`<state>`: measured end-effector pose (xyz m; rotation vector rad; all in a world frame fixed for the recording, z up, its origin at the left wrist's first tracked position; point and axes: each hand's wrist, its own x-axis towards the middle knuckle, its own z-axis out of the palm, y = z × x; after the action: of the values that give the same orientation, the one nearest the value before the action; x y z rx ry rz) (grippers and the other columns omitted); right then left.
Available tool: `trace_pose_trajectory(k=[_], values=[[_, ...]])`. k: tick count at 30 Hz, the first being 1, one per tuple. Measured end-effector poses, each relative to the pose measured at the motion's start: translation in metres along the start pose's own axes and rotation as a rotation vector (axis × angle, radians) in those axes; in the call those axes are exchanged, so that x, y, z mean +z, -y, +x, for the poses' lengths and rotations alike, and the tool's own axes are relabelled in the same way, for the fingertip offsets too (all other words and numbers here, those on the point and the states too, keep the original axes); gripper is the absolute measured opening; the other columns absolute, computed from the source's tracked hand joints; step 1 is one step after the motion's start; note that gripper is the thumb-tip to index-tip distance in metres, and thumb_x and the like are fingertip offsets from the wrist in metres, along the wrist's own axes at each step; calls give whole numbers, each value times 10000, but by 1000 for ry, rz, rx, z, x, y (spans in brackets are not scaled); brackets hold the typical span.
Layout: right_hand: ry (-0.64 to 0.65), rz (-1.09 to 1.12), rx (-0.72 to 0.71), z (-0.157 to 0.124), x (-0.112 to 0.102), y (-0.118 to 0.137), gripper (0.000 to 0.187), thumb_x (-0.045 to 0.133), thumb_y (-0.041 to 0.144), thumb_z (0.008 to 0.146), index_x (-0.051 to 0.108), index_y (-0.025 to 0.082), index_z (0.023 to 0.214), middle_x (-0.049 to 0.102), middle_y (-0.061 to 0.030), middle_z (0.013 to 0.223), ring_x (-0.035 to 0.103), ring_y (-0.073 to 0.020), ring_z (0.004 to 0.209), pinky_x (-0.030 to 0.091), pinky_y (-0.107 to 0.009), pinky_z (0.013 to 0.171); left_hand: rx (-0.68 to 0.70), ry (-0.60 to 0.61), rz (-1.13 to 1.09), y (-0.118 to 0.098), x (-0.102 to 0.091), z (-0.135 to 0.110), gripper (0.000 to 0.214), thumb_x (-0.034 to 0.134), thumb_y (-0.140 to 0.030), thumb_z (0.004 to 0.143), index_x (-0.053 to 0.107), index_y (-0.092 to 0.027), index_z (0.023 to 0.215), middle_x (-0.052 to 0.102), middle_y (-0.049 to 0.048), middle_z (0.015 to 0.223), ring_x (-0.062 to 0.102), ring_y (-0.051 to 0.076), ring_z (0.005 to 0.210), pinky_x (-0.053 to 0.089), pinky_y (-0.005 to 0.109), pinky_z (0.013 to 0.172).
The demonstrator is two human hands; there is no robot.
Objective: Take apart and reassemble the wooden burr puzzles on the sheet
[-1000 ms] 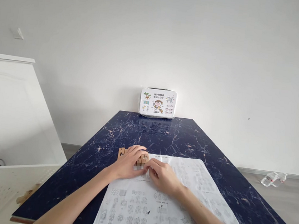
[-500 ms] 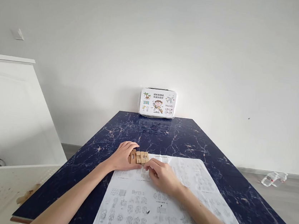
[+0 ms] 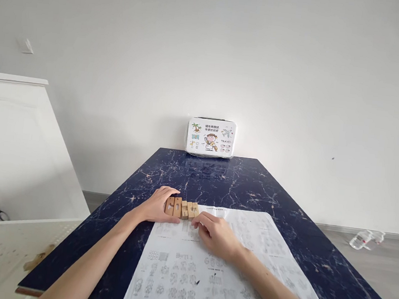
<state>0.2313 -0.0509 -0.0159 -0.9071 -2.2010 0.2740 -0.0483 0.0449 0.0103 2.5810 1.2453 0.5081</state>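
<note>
Both forearms [image 3: 95,257] reach toward the wooden blocks [image 3: 179,204]: the left hand [image 3: 159,206] curves at their left end, thumb and fingers apart, and the right hand [image 3: 217,233], fingers bent, is at their right end.

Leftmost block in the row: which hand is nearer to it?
Left. The left hand curves around the left side of the leftmost block; the right hand is beside the rightmost block.

wall [image 3: 300,84]: pale grey | cabinet [image 3: 15,148]: white, left | table [image 3: 216,187]: dark blue, marbled | floor [image 3: 383,273]: grey, right
</note>
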Motion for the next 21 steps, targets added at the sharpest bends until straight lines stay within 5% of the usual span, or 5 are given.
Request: trace_pose_trajectory(k=[8,21], values=[[14,1,10,0,0,-1,289,459,11,881,614,224,1001,705,-4,972,547,-102,632,310,-243,563,-78,6,-75,6,-3,1,953,805,-753,671,548,-276,1456,567,122,1470,552,386,1337,493,483,1089],[20,9,17,1,-2,3,281,456,15,868,616,219,977,709,-12,959,536,-103,604,315,-250,565,-126,-163,37,8,-2,0,829,729,-778,730,633,-241,1355,666,128,1296,651,356,1177,541,460,1002]])
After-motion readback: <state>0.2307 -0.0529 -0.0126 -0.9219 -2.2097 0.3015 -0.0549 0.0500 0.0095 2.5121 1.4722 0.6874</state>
